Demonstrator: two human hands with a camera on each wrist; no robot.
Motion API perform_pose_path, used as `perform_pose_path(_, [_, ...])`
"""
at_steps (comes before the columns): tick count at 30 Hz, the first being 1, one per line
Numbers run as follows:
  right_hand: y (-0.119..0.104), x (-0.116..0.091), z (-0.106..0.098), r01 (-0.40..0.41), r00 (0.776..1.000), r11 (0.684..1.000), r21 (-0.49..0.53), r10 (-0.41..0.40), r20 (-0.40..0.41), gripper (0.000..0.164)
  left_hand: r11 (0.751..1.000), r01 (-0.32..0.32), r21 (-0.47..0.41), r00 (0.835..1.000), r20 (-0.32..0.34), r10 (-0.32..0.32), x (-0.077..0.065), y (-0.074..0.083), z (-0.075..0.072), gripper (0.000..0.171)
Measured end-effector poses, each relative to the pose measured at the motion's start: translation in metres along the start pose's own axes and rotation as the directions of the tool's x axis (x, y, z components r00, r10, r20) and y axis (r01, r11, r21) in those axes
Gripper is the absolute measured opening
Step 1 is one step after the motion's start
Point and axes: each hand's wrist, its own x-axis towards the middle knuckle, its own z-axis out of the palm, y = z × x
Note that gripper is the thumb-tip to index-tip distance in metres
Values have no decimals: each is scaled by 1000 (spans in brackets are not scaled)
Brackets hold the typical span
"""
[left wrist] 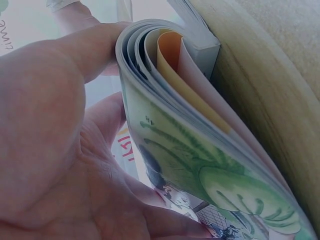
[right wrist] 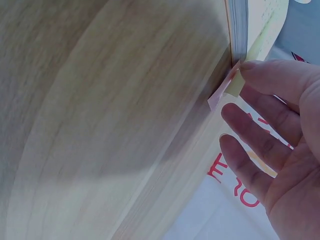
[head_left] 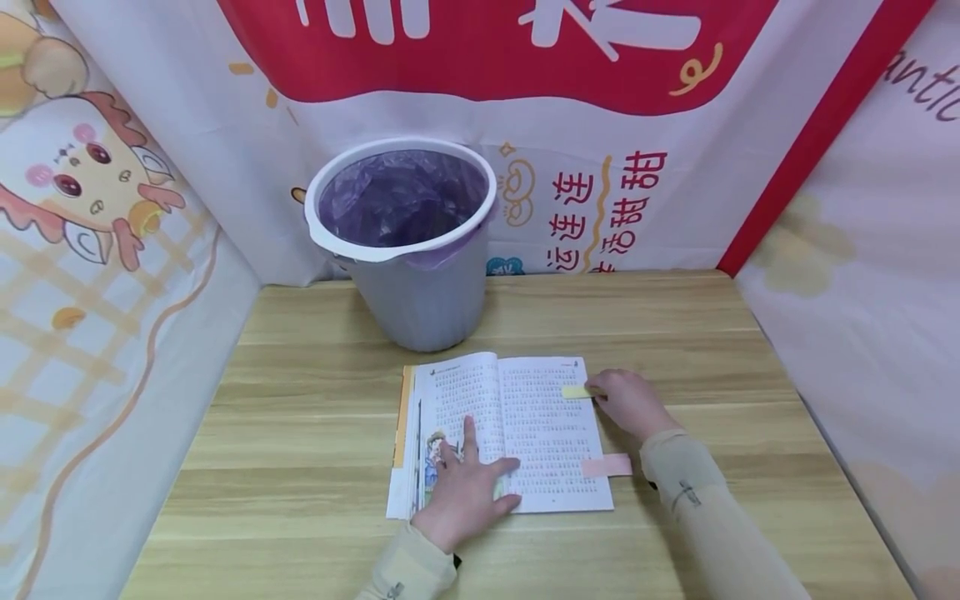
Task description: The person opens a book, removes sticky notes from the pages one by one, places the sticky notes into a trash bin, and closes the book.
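An open book [head_left: 543,425] lies on the wooden table, showing printed text on both pages and a cartoon picture at the lower left. Fingers spread, my left hand [head_left: 463,493] rests on the left page and reaches the inner fold; the left wrist view has it beside the curved pages [left wrist: 200,150]. At the right page's outer edge, my right hand [head_left: 630,402] pinches a yellow sticky note [head_left: 575,392] between thumb and index finger. Lower on that edge, a pink sticky note [head_left: 609,465] sticks out past the page. The right wrist view shows the yellow note [right wrist: 234,86] at the thumb.
Behind the book stands a grey bin [head_left: 423,300] with a white rim and a purple bag inside. Printed cloth hangings [head_left: 637,133] surround the back and sides of the wooden table [head_left: 285,400].
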Motion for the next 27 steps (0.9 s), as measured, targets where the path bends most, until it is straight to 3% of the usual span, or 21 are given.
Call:
perform_pose_path(8, [5, 1, 1, 46, 999, 998, -39, -46, -20, 20, 1000, 0, 14, 1000, -13, 1, -1, 1, 1, 49])
perform_pose_path(18, [6, 0, 0, 18, 1000, 999, -47, -19, -15, 19, 1000, 8, 13, 1000, -13, -8, -3, 1, 1, 50])
perform_pose_path(27, [2, -3, -5, 51, 998, 998, -41, -53, -44, 17, 1000, 1, 20, 1000, -12, -1, -5, 2, 0, 49])
